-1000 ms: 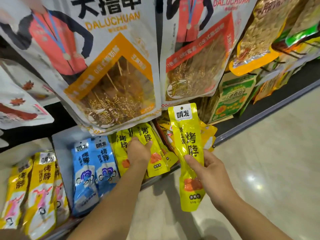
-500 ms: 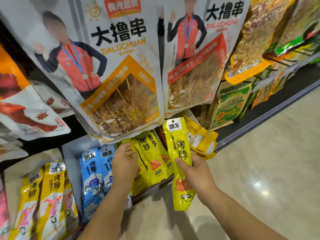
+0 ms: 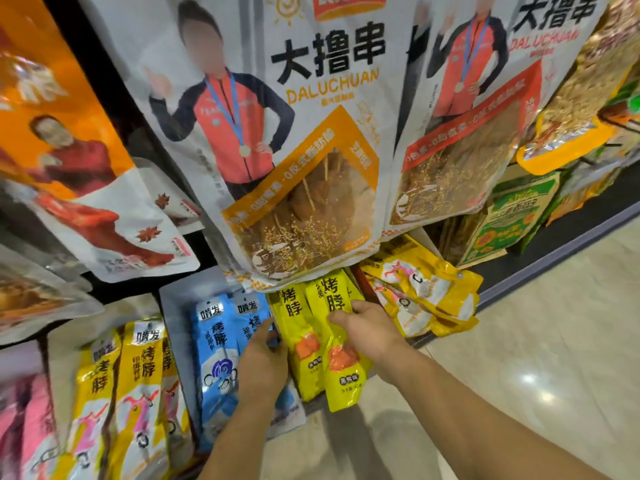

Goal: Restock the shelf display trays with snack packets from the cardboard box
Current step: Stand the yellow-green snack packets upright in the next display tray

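Note:
My right hand [image 3: 369, 329] grips a long yellow snack packet [image 3: 341, 386] around its middle and holds it against the row of matching yellow packets [image 3: 294, 323] in a shelf display tray [image 3: 173, 306]. The packet's top is tucked under the big hanging bags and its bottom sticks out past the tray's front edge. My left hand [image 3: 263, 358] sits at the seam between the blue packets [image 3: 214, 348] and the yellow row. Its fingertips are hidden, so what it holds is unclear. The cardboard box is out of view.
Large white skewer-snack bags [image 3: 304, 133] hang low over the tray and cover the packet tops. A loose heap of yellow packets [image 3: 426, 299] lies to the right, with a green carton [image 3: 512, 220] behind it. Yellow [image 3: 138, 375] and pink packets [image 3: 20, 410] fill the trays to the left. Tiled floor [image 3: 536, 341] lies on the right.
My right hand has carried the yellow packet left and down, from free in the air into the yellow row. My left hand slid left, off the yellow packets' tops to the blue-yellow seam.

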The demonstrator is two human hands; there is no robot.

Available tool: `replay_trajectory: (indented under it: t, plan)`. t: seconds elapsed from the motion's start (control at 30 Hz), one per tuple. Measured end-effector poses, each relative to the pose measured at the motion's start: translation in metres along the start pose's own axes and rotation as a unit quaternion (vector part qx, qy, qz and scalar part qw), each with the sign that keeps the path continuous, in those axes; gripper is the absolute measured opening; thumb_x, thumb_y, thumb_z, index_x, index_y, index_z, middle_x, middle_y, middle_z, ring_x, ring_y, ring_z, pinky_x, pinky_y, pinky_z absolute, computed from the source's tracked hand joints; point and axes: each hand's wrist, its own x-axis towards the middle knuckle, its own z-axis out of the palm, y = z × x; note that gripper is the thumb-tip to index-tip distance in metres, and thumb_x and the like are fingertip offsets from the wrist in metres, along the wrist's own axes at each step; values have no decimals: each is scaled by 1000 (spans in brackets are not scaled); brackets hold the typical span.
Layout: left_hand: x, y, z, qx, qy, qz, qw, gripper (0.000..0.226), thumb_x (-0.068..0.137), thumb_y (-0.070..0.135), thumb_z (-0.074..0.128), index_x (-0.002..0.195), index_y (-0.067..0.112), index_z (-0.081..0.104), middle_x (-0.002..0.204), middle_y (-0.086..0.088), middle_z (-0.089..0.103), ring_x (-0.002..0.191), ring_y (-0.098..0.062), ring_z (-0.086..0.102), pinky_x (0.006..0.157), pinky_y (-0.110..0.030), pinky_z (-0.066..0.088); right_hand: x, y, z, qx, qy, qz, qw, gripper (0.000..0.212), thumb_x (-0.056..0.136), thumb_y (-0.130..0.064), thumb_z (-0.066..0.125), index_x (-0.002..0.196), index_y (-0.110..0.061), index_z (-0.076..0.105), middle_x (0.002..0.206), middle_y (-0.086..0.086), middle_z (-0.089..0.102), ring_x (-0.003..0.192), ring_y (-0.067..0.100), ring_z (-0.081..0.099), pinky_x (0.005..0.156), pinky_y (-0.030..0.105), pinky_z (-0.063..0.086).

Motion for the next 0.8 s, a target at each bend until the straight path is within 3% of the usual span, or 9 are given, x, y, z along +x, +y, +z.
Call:
replay_trajectory:
  t: [0.07,0.2,0.3,0.37,0.47,0.53,0.6,0.8]
  plan:
    - [2,-1,1,-5,1,-12,1000,54,95,10,55,146,25,48,124,0,67,105,-27,66,80,-34,53,13,-4,11,-20,-14,-1,1000,67,95,-29,67,153,-11,38,150,5,49,120,22,54,96,28,41]
    - [4,-2,0,-27,7,-32,999,52,94,15,57,143,30,50,107,7,67,92,-24,68,79,-37,57,31,-5,31,-44,-19,-4,999,66,95,-33,69,151,-12,40,154,4,45,135,25,48,106,30,40]
    - [5,-5,0,-44,7,-22,999,52,93,17,60,141,32,52,114,0,69,88,-26,71,80,-41,59,40,-2,41,-39,-28,-6,999,65,95,-28,70,150,-7,42,156,5,44,139,22,45,100,25,39]
    - [7,-10,1,-60,-2,-11,998,55,91,20,64,142,35,50,122,-1,67,92,-25,70,80,-44,60,48,3,44,-44,-20,-1,999,66,93,-26,72,149,-4,43,155,7,44,141,24,44,106,28,38]
    - [6,-10,-2,-70,-10,-12,997,56,93,23,65,144,35,48,126,5,65,92,-20,72,82,-44,60,55,10,48,-87,10,-4,996,64,89,-28,77,141,-1,51,135,5,56,133,23,52,103,30,42]
    - [4,-9,-5,-70,-14,-14,997,55,94,24,64,145,37,46,127,9,64,89,-16,73,82,-42,60,56,13,48,-128,35,-16,991,61,86,-31,80,135,-2,57,116,2,59,111,18,59,90,28,45]
    - [3,-8,-5,-64,-14,-17,998,55,96,24,62,146,37,44,130,11,62,90,-13,72,81,-41,60,53,12,49,-183,58,-32,981,60,85,-36,80,133,-6,60,115,5,66,98,19,62,82,28,46]
    - [1,-7,-6,-57,-13,-18,998,55,96,23,61,147,34,44,134,10,62,89,-13,71,87,-41,58,42,8,52,-290,74,-61,952,63,89,-49,72,139,-15,55,118,7,71,106,25,68,87,34,54]
